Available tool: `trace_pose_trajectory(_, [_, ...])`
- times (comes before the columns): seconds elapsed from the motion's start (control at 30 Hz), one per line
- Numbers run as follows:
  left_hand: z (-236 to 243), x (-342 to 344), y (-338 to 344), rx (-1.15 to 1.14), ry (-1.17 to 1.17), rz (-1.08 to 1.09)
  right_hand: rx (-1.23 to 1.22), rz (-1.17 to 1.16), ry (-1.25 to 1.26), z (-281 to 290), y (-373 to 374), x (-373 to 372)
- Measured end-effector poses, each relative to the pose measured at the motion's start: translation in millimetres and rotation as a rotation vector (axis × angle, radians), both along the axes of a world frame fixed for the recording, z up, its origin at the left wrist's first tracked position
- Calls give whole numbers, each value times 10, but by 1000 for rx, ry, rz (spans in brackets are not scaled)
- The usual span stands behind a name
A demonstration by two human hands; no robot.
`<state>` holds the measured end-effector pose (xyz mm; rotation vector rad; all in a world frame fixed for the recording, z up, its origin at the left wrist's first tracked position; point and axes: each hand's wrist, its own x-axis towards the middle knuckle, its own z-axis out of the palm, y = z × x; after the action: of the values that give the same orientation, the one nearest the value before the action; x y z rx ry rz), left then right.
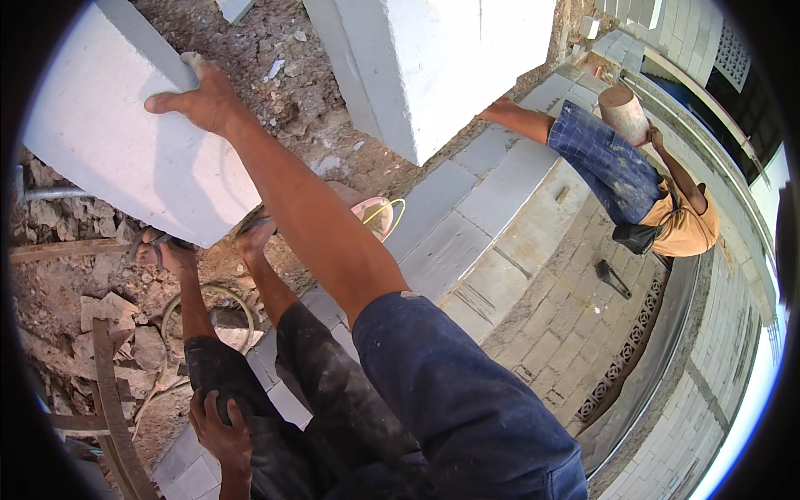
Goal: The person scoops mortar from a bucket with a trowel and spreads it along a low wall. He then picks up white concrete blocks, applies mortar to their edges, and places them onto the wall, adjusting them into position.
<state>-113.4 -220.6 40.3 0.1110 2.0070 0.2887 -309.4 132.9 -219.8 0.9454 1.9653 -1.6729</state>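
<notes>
A bent rusty metal strip (pixel 112 400) curves over broken rubble (pixel 117 329) at the far left, below the left hand. The left hand (pixel 221 433) lies flat, fingers spread, on the dusty dark trouser knee (pixel 225 379), grasping nothing. Above it, a large white block (pixel 125 158) with a chalky, finely pitted face and square edges tilts over the ground; the right hand (pixel 204 100) clamps its upper edge, thumb on the broad face and fingers hooked over the top, the bare forearm running down to a blue sleeve (pixel 467 400). Just under the block's lower corner stand two feet in sandals on loose, stony dirt (pixel 283 92). Right of the right hand rises a second white block (pixel 433 58), smooth and sharp-cornered. Further right a course of grey blocks (pixel 467 225) runs diagonally beside a rough brick wall (pixel 558 325). Well right, another person (pixel 633 183) in checked blue shorts and an orange shirt crouches there.
</notes>
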Motion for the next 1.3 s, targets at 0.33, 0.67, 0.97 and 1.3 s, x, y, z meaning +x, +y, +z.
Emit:
trace_pose_trajectory(0.33, [33,10,101,-20,7,-25,-88,-17,40,-8,1,-23])
trace_pose_trajectory(0.67, [37,38,185,-46,22,-43,-69,-41,40,-135,-14,-24])
trace_pose_trajectory(0.97, [7,49,137,-41,41,-167,379,92,-55,269,-719,55])
trace_pose_trajectory(1.3, [12,66,115,-66,8,-198,542,311,-113,802,-1265,91])
